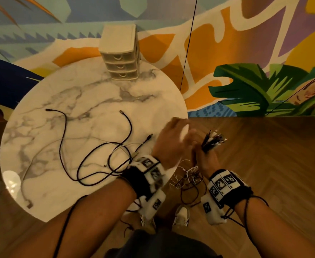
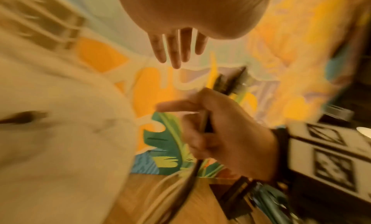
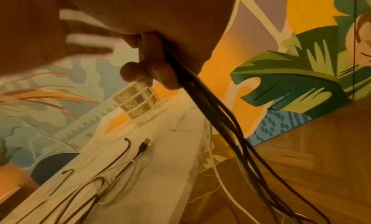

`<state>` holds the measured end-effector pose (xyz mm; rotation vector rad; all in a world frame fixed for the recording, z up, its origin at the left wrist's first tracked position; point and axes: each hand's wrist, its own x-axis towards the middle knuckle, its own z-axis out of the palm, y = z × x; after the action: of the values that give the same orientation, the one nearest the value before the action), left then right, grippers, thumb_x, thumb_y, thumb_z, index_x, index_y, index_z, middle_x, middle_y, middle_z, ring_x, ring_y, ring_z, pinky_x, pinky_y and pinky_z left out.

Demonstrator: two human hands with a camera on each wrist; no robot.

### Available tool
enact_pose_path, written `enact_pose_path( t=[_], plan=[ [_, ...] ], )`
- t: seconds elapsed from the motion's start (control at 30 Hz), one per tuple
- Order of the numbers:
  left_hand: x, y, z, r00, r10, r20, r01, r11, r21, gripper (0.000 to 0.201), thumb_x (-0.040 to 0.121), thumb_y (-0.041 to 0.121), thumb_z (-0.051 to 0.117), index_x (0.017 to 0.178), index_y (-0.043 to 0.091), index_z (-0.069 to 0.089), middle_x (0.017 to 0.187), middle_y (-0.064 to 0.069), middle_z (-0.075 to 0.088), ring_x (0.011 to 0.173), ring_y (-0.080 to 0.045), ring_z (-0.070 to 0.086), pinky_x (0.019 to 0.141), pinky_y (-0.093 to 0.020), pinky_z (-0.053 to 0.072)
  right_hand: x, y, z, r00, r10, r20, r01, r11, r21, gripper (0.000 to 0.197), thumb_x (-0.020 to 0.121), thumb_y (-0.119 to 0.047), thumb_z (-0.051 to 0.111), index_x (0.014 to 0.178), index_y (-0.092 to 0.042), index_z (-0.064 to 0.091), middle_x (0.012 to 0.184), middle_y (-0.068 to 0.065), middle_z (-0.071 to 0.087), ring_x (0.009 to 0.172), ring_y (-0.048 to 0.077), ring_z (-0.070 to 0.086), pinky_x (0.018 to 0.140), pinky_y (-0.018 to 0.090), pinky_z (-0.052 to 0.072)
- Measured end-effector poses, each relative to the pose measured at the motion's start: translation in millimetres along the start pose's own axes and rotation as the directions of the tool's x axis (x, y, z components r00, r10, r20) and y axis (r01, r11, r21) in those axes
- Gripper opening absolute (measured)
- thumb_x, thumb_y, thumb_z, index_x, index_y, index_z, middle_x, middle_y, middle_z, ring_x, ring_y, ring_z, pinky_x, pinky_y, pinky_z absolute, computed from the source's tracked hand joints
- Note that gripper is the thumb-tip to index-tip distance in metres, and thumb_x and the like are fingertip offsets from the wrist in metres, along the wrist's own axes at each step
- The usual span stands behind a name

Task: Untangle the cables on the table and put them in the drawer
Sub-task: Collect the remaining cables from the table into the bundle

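My right hand (image 1: 202, 155) grips a bundle of cables (image 1: 213, 140) off the table's right edge. The plug ends stick up from the fist and the rest hangs tangled (image 1: 188, 178) toward the floor. In the right wrist view my fingers (image 3: 148, 71) curl round the dark strands (image 3: 210, 113). My left hand (image 1: 179, 127), blurred, hovers beside the right with straight fingers (image 2: 176, 52) and holds nothing. Black cables (image 1: 89, 161) and a white cable (image 1: 41, 151) lie looped on the marble table (image 1: 97, 90). A small white drawer unit (image 1: 121, 58) stands at the table's far edge, its three drawers closed.
The round table stands against a painted mural wall. Wood floor (image 1: 264, 164) lies to the right, and my shoes (image 1: 180, 215) are below the hanging cables. A thin dark cord (image 1: 188, 43) runs down in front of the wall behind the table.
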<state>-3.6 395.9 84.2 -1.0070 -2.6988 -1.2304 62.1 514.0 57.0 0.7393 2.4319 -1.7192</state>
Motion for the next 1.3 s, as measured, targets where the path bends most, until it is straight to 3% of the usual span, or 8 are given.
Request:
enact_pose_path(
  t=[0.17, 0.33, 0.53, 0.6, 0.87, 1.03, 1.2, 1.3],
  plan=[
    [-52.0, -126.9, -33.5, 0.761, -0.596, 0.255, 0.365, 0.72, 0.59, 0.035, 0.092, 0.042, 0.044, 0.108, 0.013, 0.056, 0.112, -0.01, 0.055, 0.104, -0.031, 0.053, 0.081, -0.036, 0.042, 3.1, 17.6, 8.7, 0.994, 0.046, 0.097, -0.059, 0.99, 0.132, 0.036, 0.103, -0.022, 0.03, 0.119, -0.02, 0.062, 0.051, 0.003, 0.046, 0.043, 0.011, 0.042, 0.047, 0.019, 0.039],
    [-108.4, -167.9, -43.7, 0.55, -0.753, 0.361, 0.375, 0.609, 0.698, 0.035, 0.094, 0.04, 0.039, 0.118, 0.019, 0.054, 0.124, -0.008, 0.056, 0.11, -0.028, 0.055, 0.089, -0.034, 0.044, -2.9, 18.5, 22.9, 0.979, 0.06, 0.196, -0.101, 0.973, 0.208, 0.042, 0.103, -0.026, 0.029, 0.102, -0.013, 0.069, 0.051, 0.008, 0.048, 0.035, 0.004, 0.041, 0.042, 0.01, 0.034],
    [-98.1, -115.0, -40.7, 0.891, -0.409, 0.195, 0.312, 0.865, 0.392, 0.02, 0.094, 0.032, 0.045, 0.101, 0.017, 0.058, 0.099, -0.003, 0.061, 0.086, -0.025, 0.061, 0.065, -0.031, 0.043, -4.6, 12.7, 47.4, 0.968, 0.099, 0.229, -0.158, 0.954, 0.254, 0.043, 0.102, -0.029, 0.032, 0.099, -0.011, 0.071, 0.047, 0.004, 0.047, 0.041, 0.014, 0.039, 0.043, 0.018, 0.032],
    [-83.7, -85.3, -38.2, 0.937, -0.307, 0.166, 0.24, 0.913, 0.33, 0.017, 0.094, 0.032, 0.047, 0.096, 0.018, 0.057, 0.092, 0.0, 0.061, 0.08, -0.021, 0.059, 0.062, -0.029, 0.041, -2.3, 2.2, 55.8, 0.957, 0.08, 0.278, -0.157, 0.951, 0.266, 0.04, 0.102, -0.03, 0.032, 0.109, -0.013, 0.068, 0.049, 0.004, 0.048, 0.041, 0.012, 0.034, 0.042, 0.018, 0.029],
    [-59.9, -50.3, -40.3, 0.948, -0.229, 0.219, 0.155, 0.938, 0.31, 0.027, 0.097, 0.035, 0.04, 0.093, 0.02, 0.061, 0.086, 0.004, 0.062, 0.078, -0.016, 0.057, 0.064, -0.031, 0.044, 4.0, -18.2, 60.5, 0.957, -0.012, 0.29, -0.095, 0.93, 0.355, 0.034, 0.099, -0.036, 0.041, 0.095, -0.024, 0.072, 0.049, -0.004, 0.043, 0.042, 0.008, 0.034, 0.043, 0.022, 0.024],
    [-33.2, -53.7, -58.6, 0.935, -0.347, 0.073, 0.35, 0.936, -0.037, 0.015, 0.092, 0.031, 0.054, 0.086, 0.018, 0.06, 0.082, 0.007, 0.055, 0.071, -0.008, 0.051, 0.064, -0.02, 0.041, -0.3, -28.4, 51.0, 0.955, -0.021, 0.297, -0.084, 0.938, 0.336, 0.036, 0.1, -0.033, 0.038, 0.093, -0.018, 0.07, 0.05, -0.001, 0.043, 0.043, 0.011, 0.032, 0.043, 0.021, 0.025],
    [-10.5, -36.7, -54.5, 0.855, -0.373, 0.361, 0.49, 0.808, -0.327, 0.013, 0.094, 0.017, 0.051, 0.091, 0.009, 0.062, 0.071, -0.005, 0.06, 0.057, -0.011, 0.052, 0.061, -0.024, 0.045, -11.4, -44.4, 44.7, 0.947, -0.018, 0.321, -0.081, 0.953, 0.292, 0.041, 0.101, -0.029, 0.037, 0.077, -0.01, 0.064, 0.052, 0.005, 0.042, 0.04, 0.009, 0.031, 0.039, 0.016, 0.026],
    [-7.8, -29.4, -54.0, 0.874, -0.365, 0.32, 0.476, 0.775, -0.416, 0.009, 0.092, 0.009, 0.054, 0.091, 0.003, 0.06, 0.072, -0.001, 0.06, 0.057, 0.001, 0.053, 0.06, -0.014, 0.044, -14.4, -49.3, 40.5, 0.948, -0.011, 0.318, -0.106, 0.931, 0.348, 0.042, 0.101, -0.027, 0.037, 0.07, -0.007, 0.056, 0.049, 0.0, 0.035, 0.039, 0.009, 0.026, 0.04, 0.019, 0.02]
  ],
)
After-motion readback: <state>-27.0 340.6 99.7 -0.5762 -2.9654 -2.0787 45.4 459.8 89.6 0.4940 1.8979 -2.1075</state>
